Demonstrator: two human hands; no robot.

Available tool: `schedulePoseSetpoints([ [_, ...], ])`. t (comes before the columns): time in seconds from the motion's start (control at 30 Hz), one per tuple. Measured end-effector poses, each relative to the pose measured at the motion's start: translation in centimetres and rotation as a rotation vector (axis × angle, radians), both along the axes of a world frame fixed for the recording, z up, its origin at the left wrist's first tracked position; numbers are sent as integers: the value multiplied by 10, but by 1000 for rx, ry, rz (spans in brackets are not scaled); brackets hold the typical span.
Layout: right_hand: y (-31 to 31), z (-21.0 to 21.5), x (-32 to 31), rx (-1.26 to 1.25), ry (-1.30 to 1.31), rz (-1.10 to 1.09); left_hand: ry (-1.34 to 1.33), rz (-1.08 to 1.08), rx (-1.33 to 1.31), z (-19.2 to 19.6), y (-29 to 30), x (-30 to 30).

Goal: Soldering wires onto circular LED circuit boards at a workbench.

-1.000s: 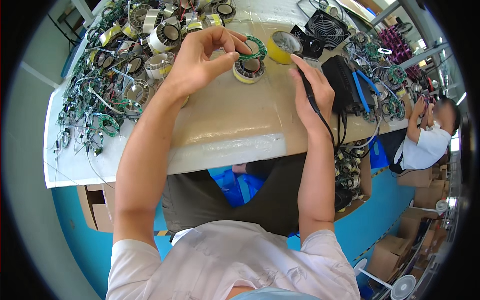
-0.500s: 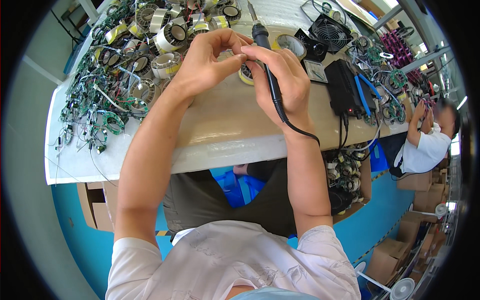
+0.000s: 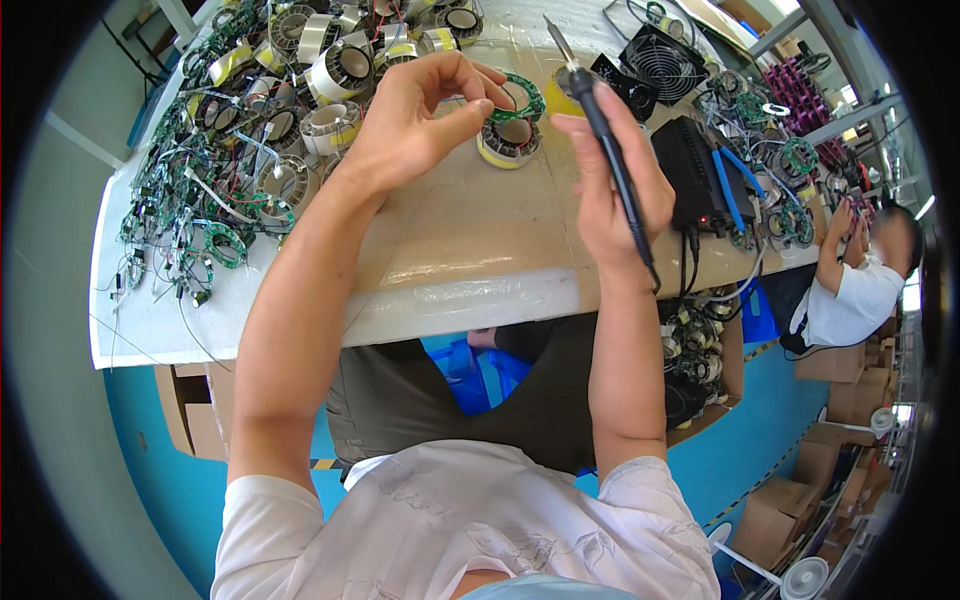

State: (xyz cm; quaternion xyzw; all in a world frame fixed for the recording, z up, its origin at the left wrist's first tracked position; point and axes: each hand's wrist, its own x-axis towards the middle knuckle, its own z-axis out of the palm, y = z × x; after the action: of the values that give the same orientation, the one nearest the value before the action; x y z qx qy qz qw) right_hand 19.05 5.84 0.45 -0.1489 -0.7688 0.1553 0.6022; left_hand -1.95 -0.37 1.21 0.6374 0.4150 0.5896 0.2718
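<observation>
My right hand (image 3: pixel 630 190) is closed around a soldering iron (image 3: pixel 592 108), its metal tip pointing up and away toward the far side of the table. Between the thumb and fingers of my left hand (image 3: pixel 425 115) is the edge of a green ring-shaped circuit board (image 3: pixel 538 98). Just below the board, a round motor coil (image 3: pixel 508 150) with yellow tape stands on the table, partly covered by it. The iron's tip is apart from the board.
Heaped coils (image 3: pixel 342 72) and wired green boards (image 3: pixel 190 200) cover the table's left side. At right are a black power box (image 3: pixel 690 165), blue-handled pliers (image 3: pixel 728 190), a fan (image 3: pixel 660 65) and more boards (image 3: pixel 795 155). A co-worker (image 3: pixel 855 290) sits far right.
My right hand has moved right with the soldering iron, away from my left hand. The ring board and the coil beneath now show. The left hand has barely moved.
</observation>
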Motion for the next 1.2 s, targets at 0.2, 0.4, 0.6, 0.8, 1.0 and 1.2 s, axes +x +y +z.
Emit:
schedulePoseSetpoints([
  [0.2,-4,-35,31,-312,335,243,-9,21,-20,-1,1,2],
  [0.4,-9,-36,38,-538,483,335,-1,52,43,-3,6,0],
  [0.6,-10,-33,36,-566,482,333,76,37,21,-10,18,-7],
  [0.8,-7,-36,38,-568,455,362,-128,68,-132,8,9,12],
  [1.0,-7,-36,35,-577,432,361,-335,-573,489,-20,39,-4],
  [1.2,-6,-36,34,-566,433,372,-324,-573,504,-21,40,-5],
])
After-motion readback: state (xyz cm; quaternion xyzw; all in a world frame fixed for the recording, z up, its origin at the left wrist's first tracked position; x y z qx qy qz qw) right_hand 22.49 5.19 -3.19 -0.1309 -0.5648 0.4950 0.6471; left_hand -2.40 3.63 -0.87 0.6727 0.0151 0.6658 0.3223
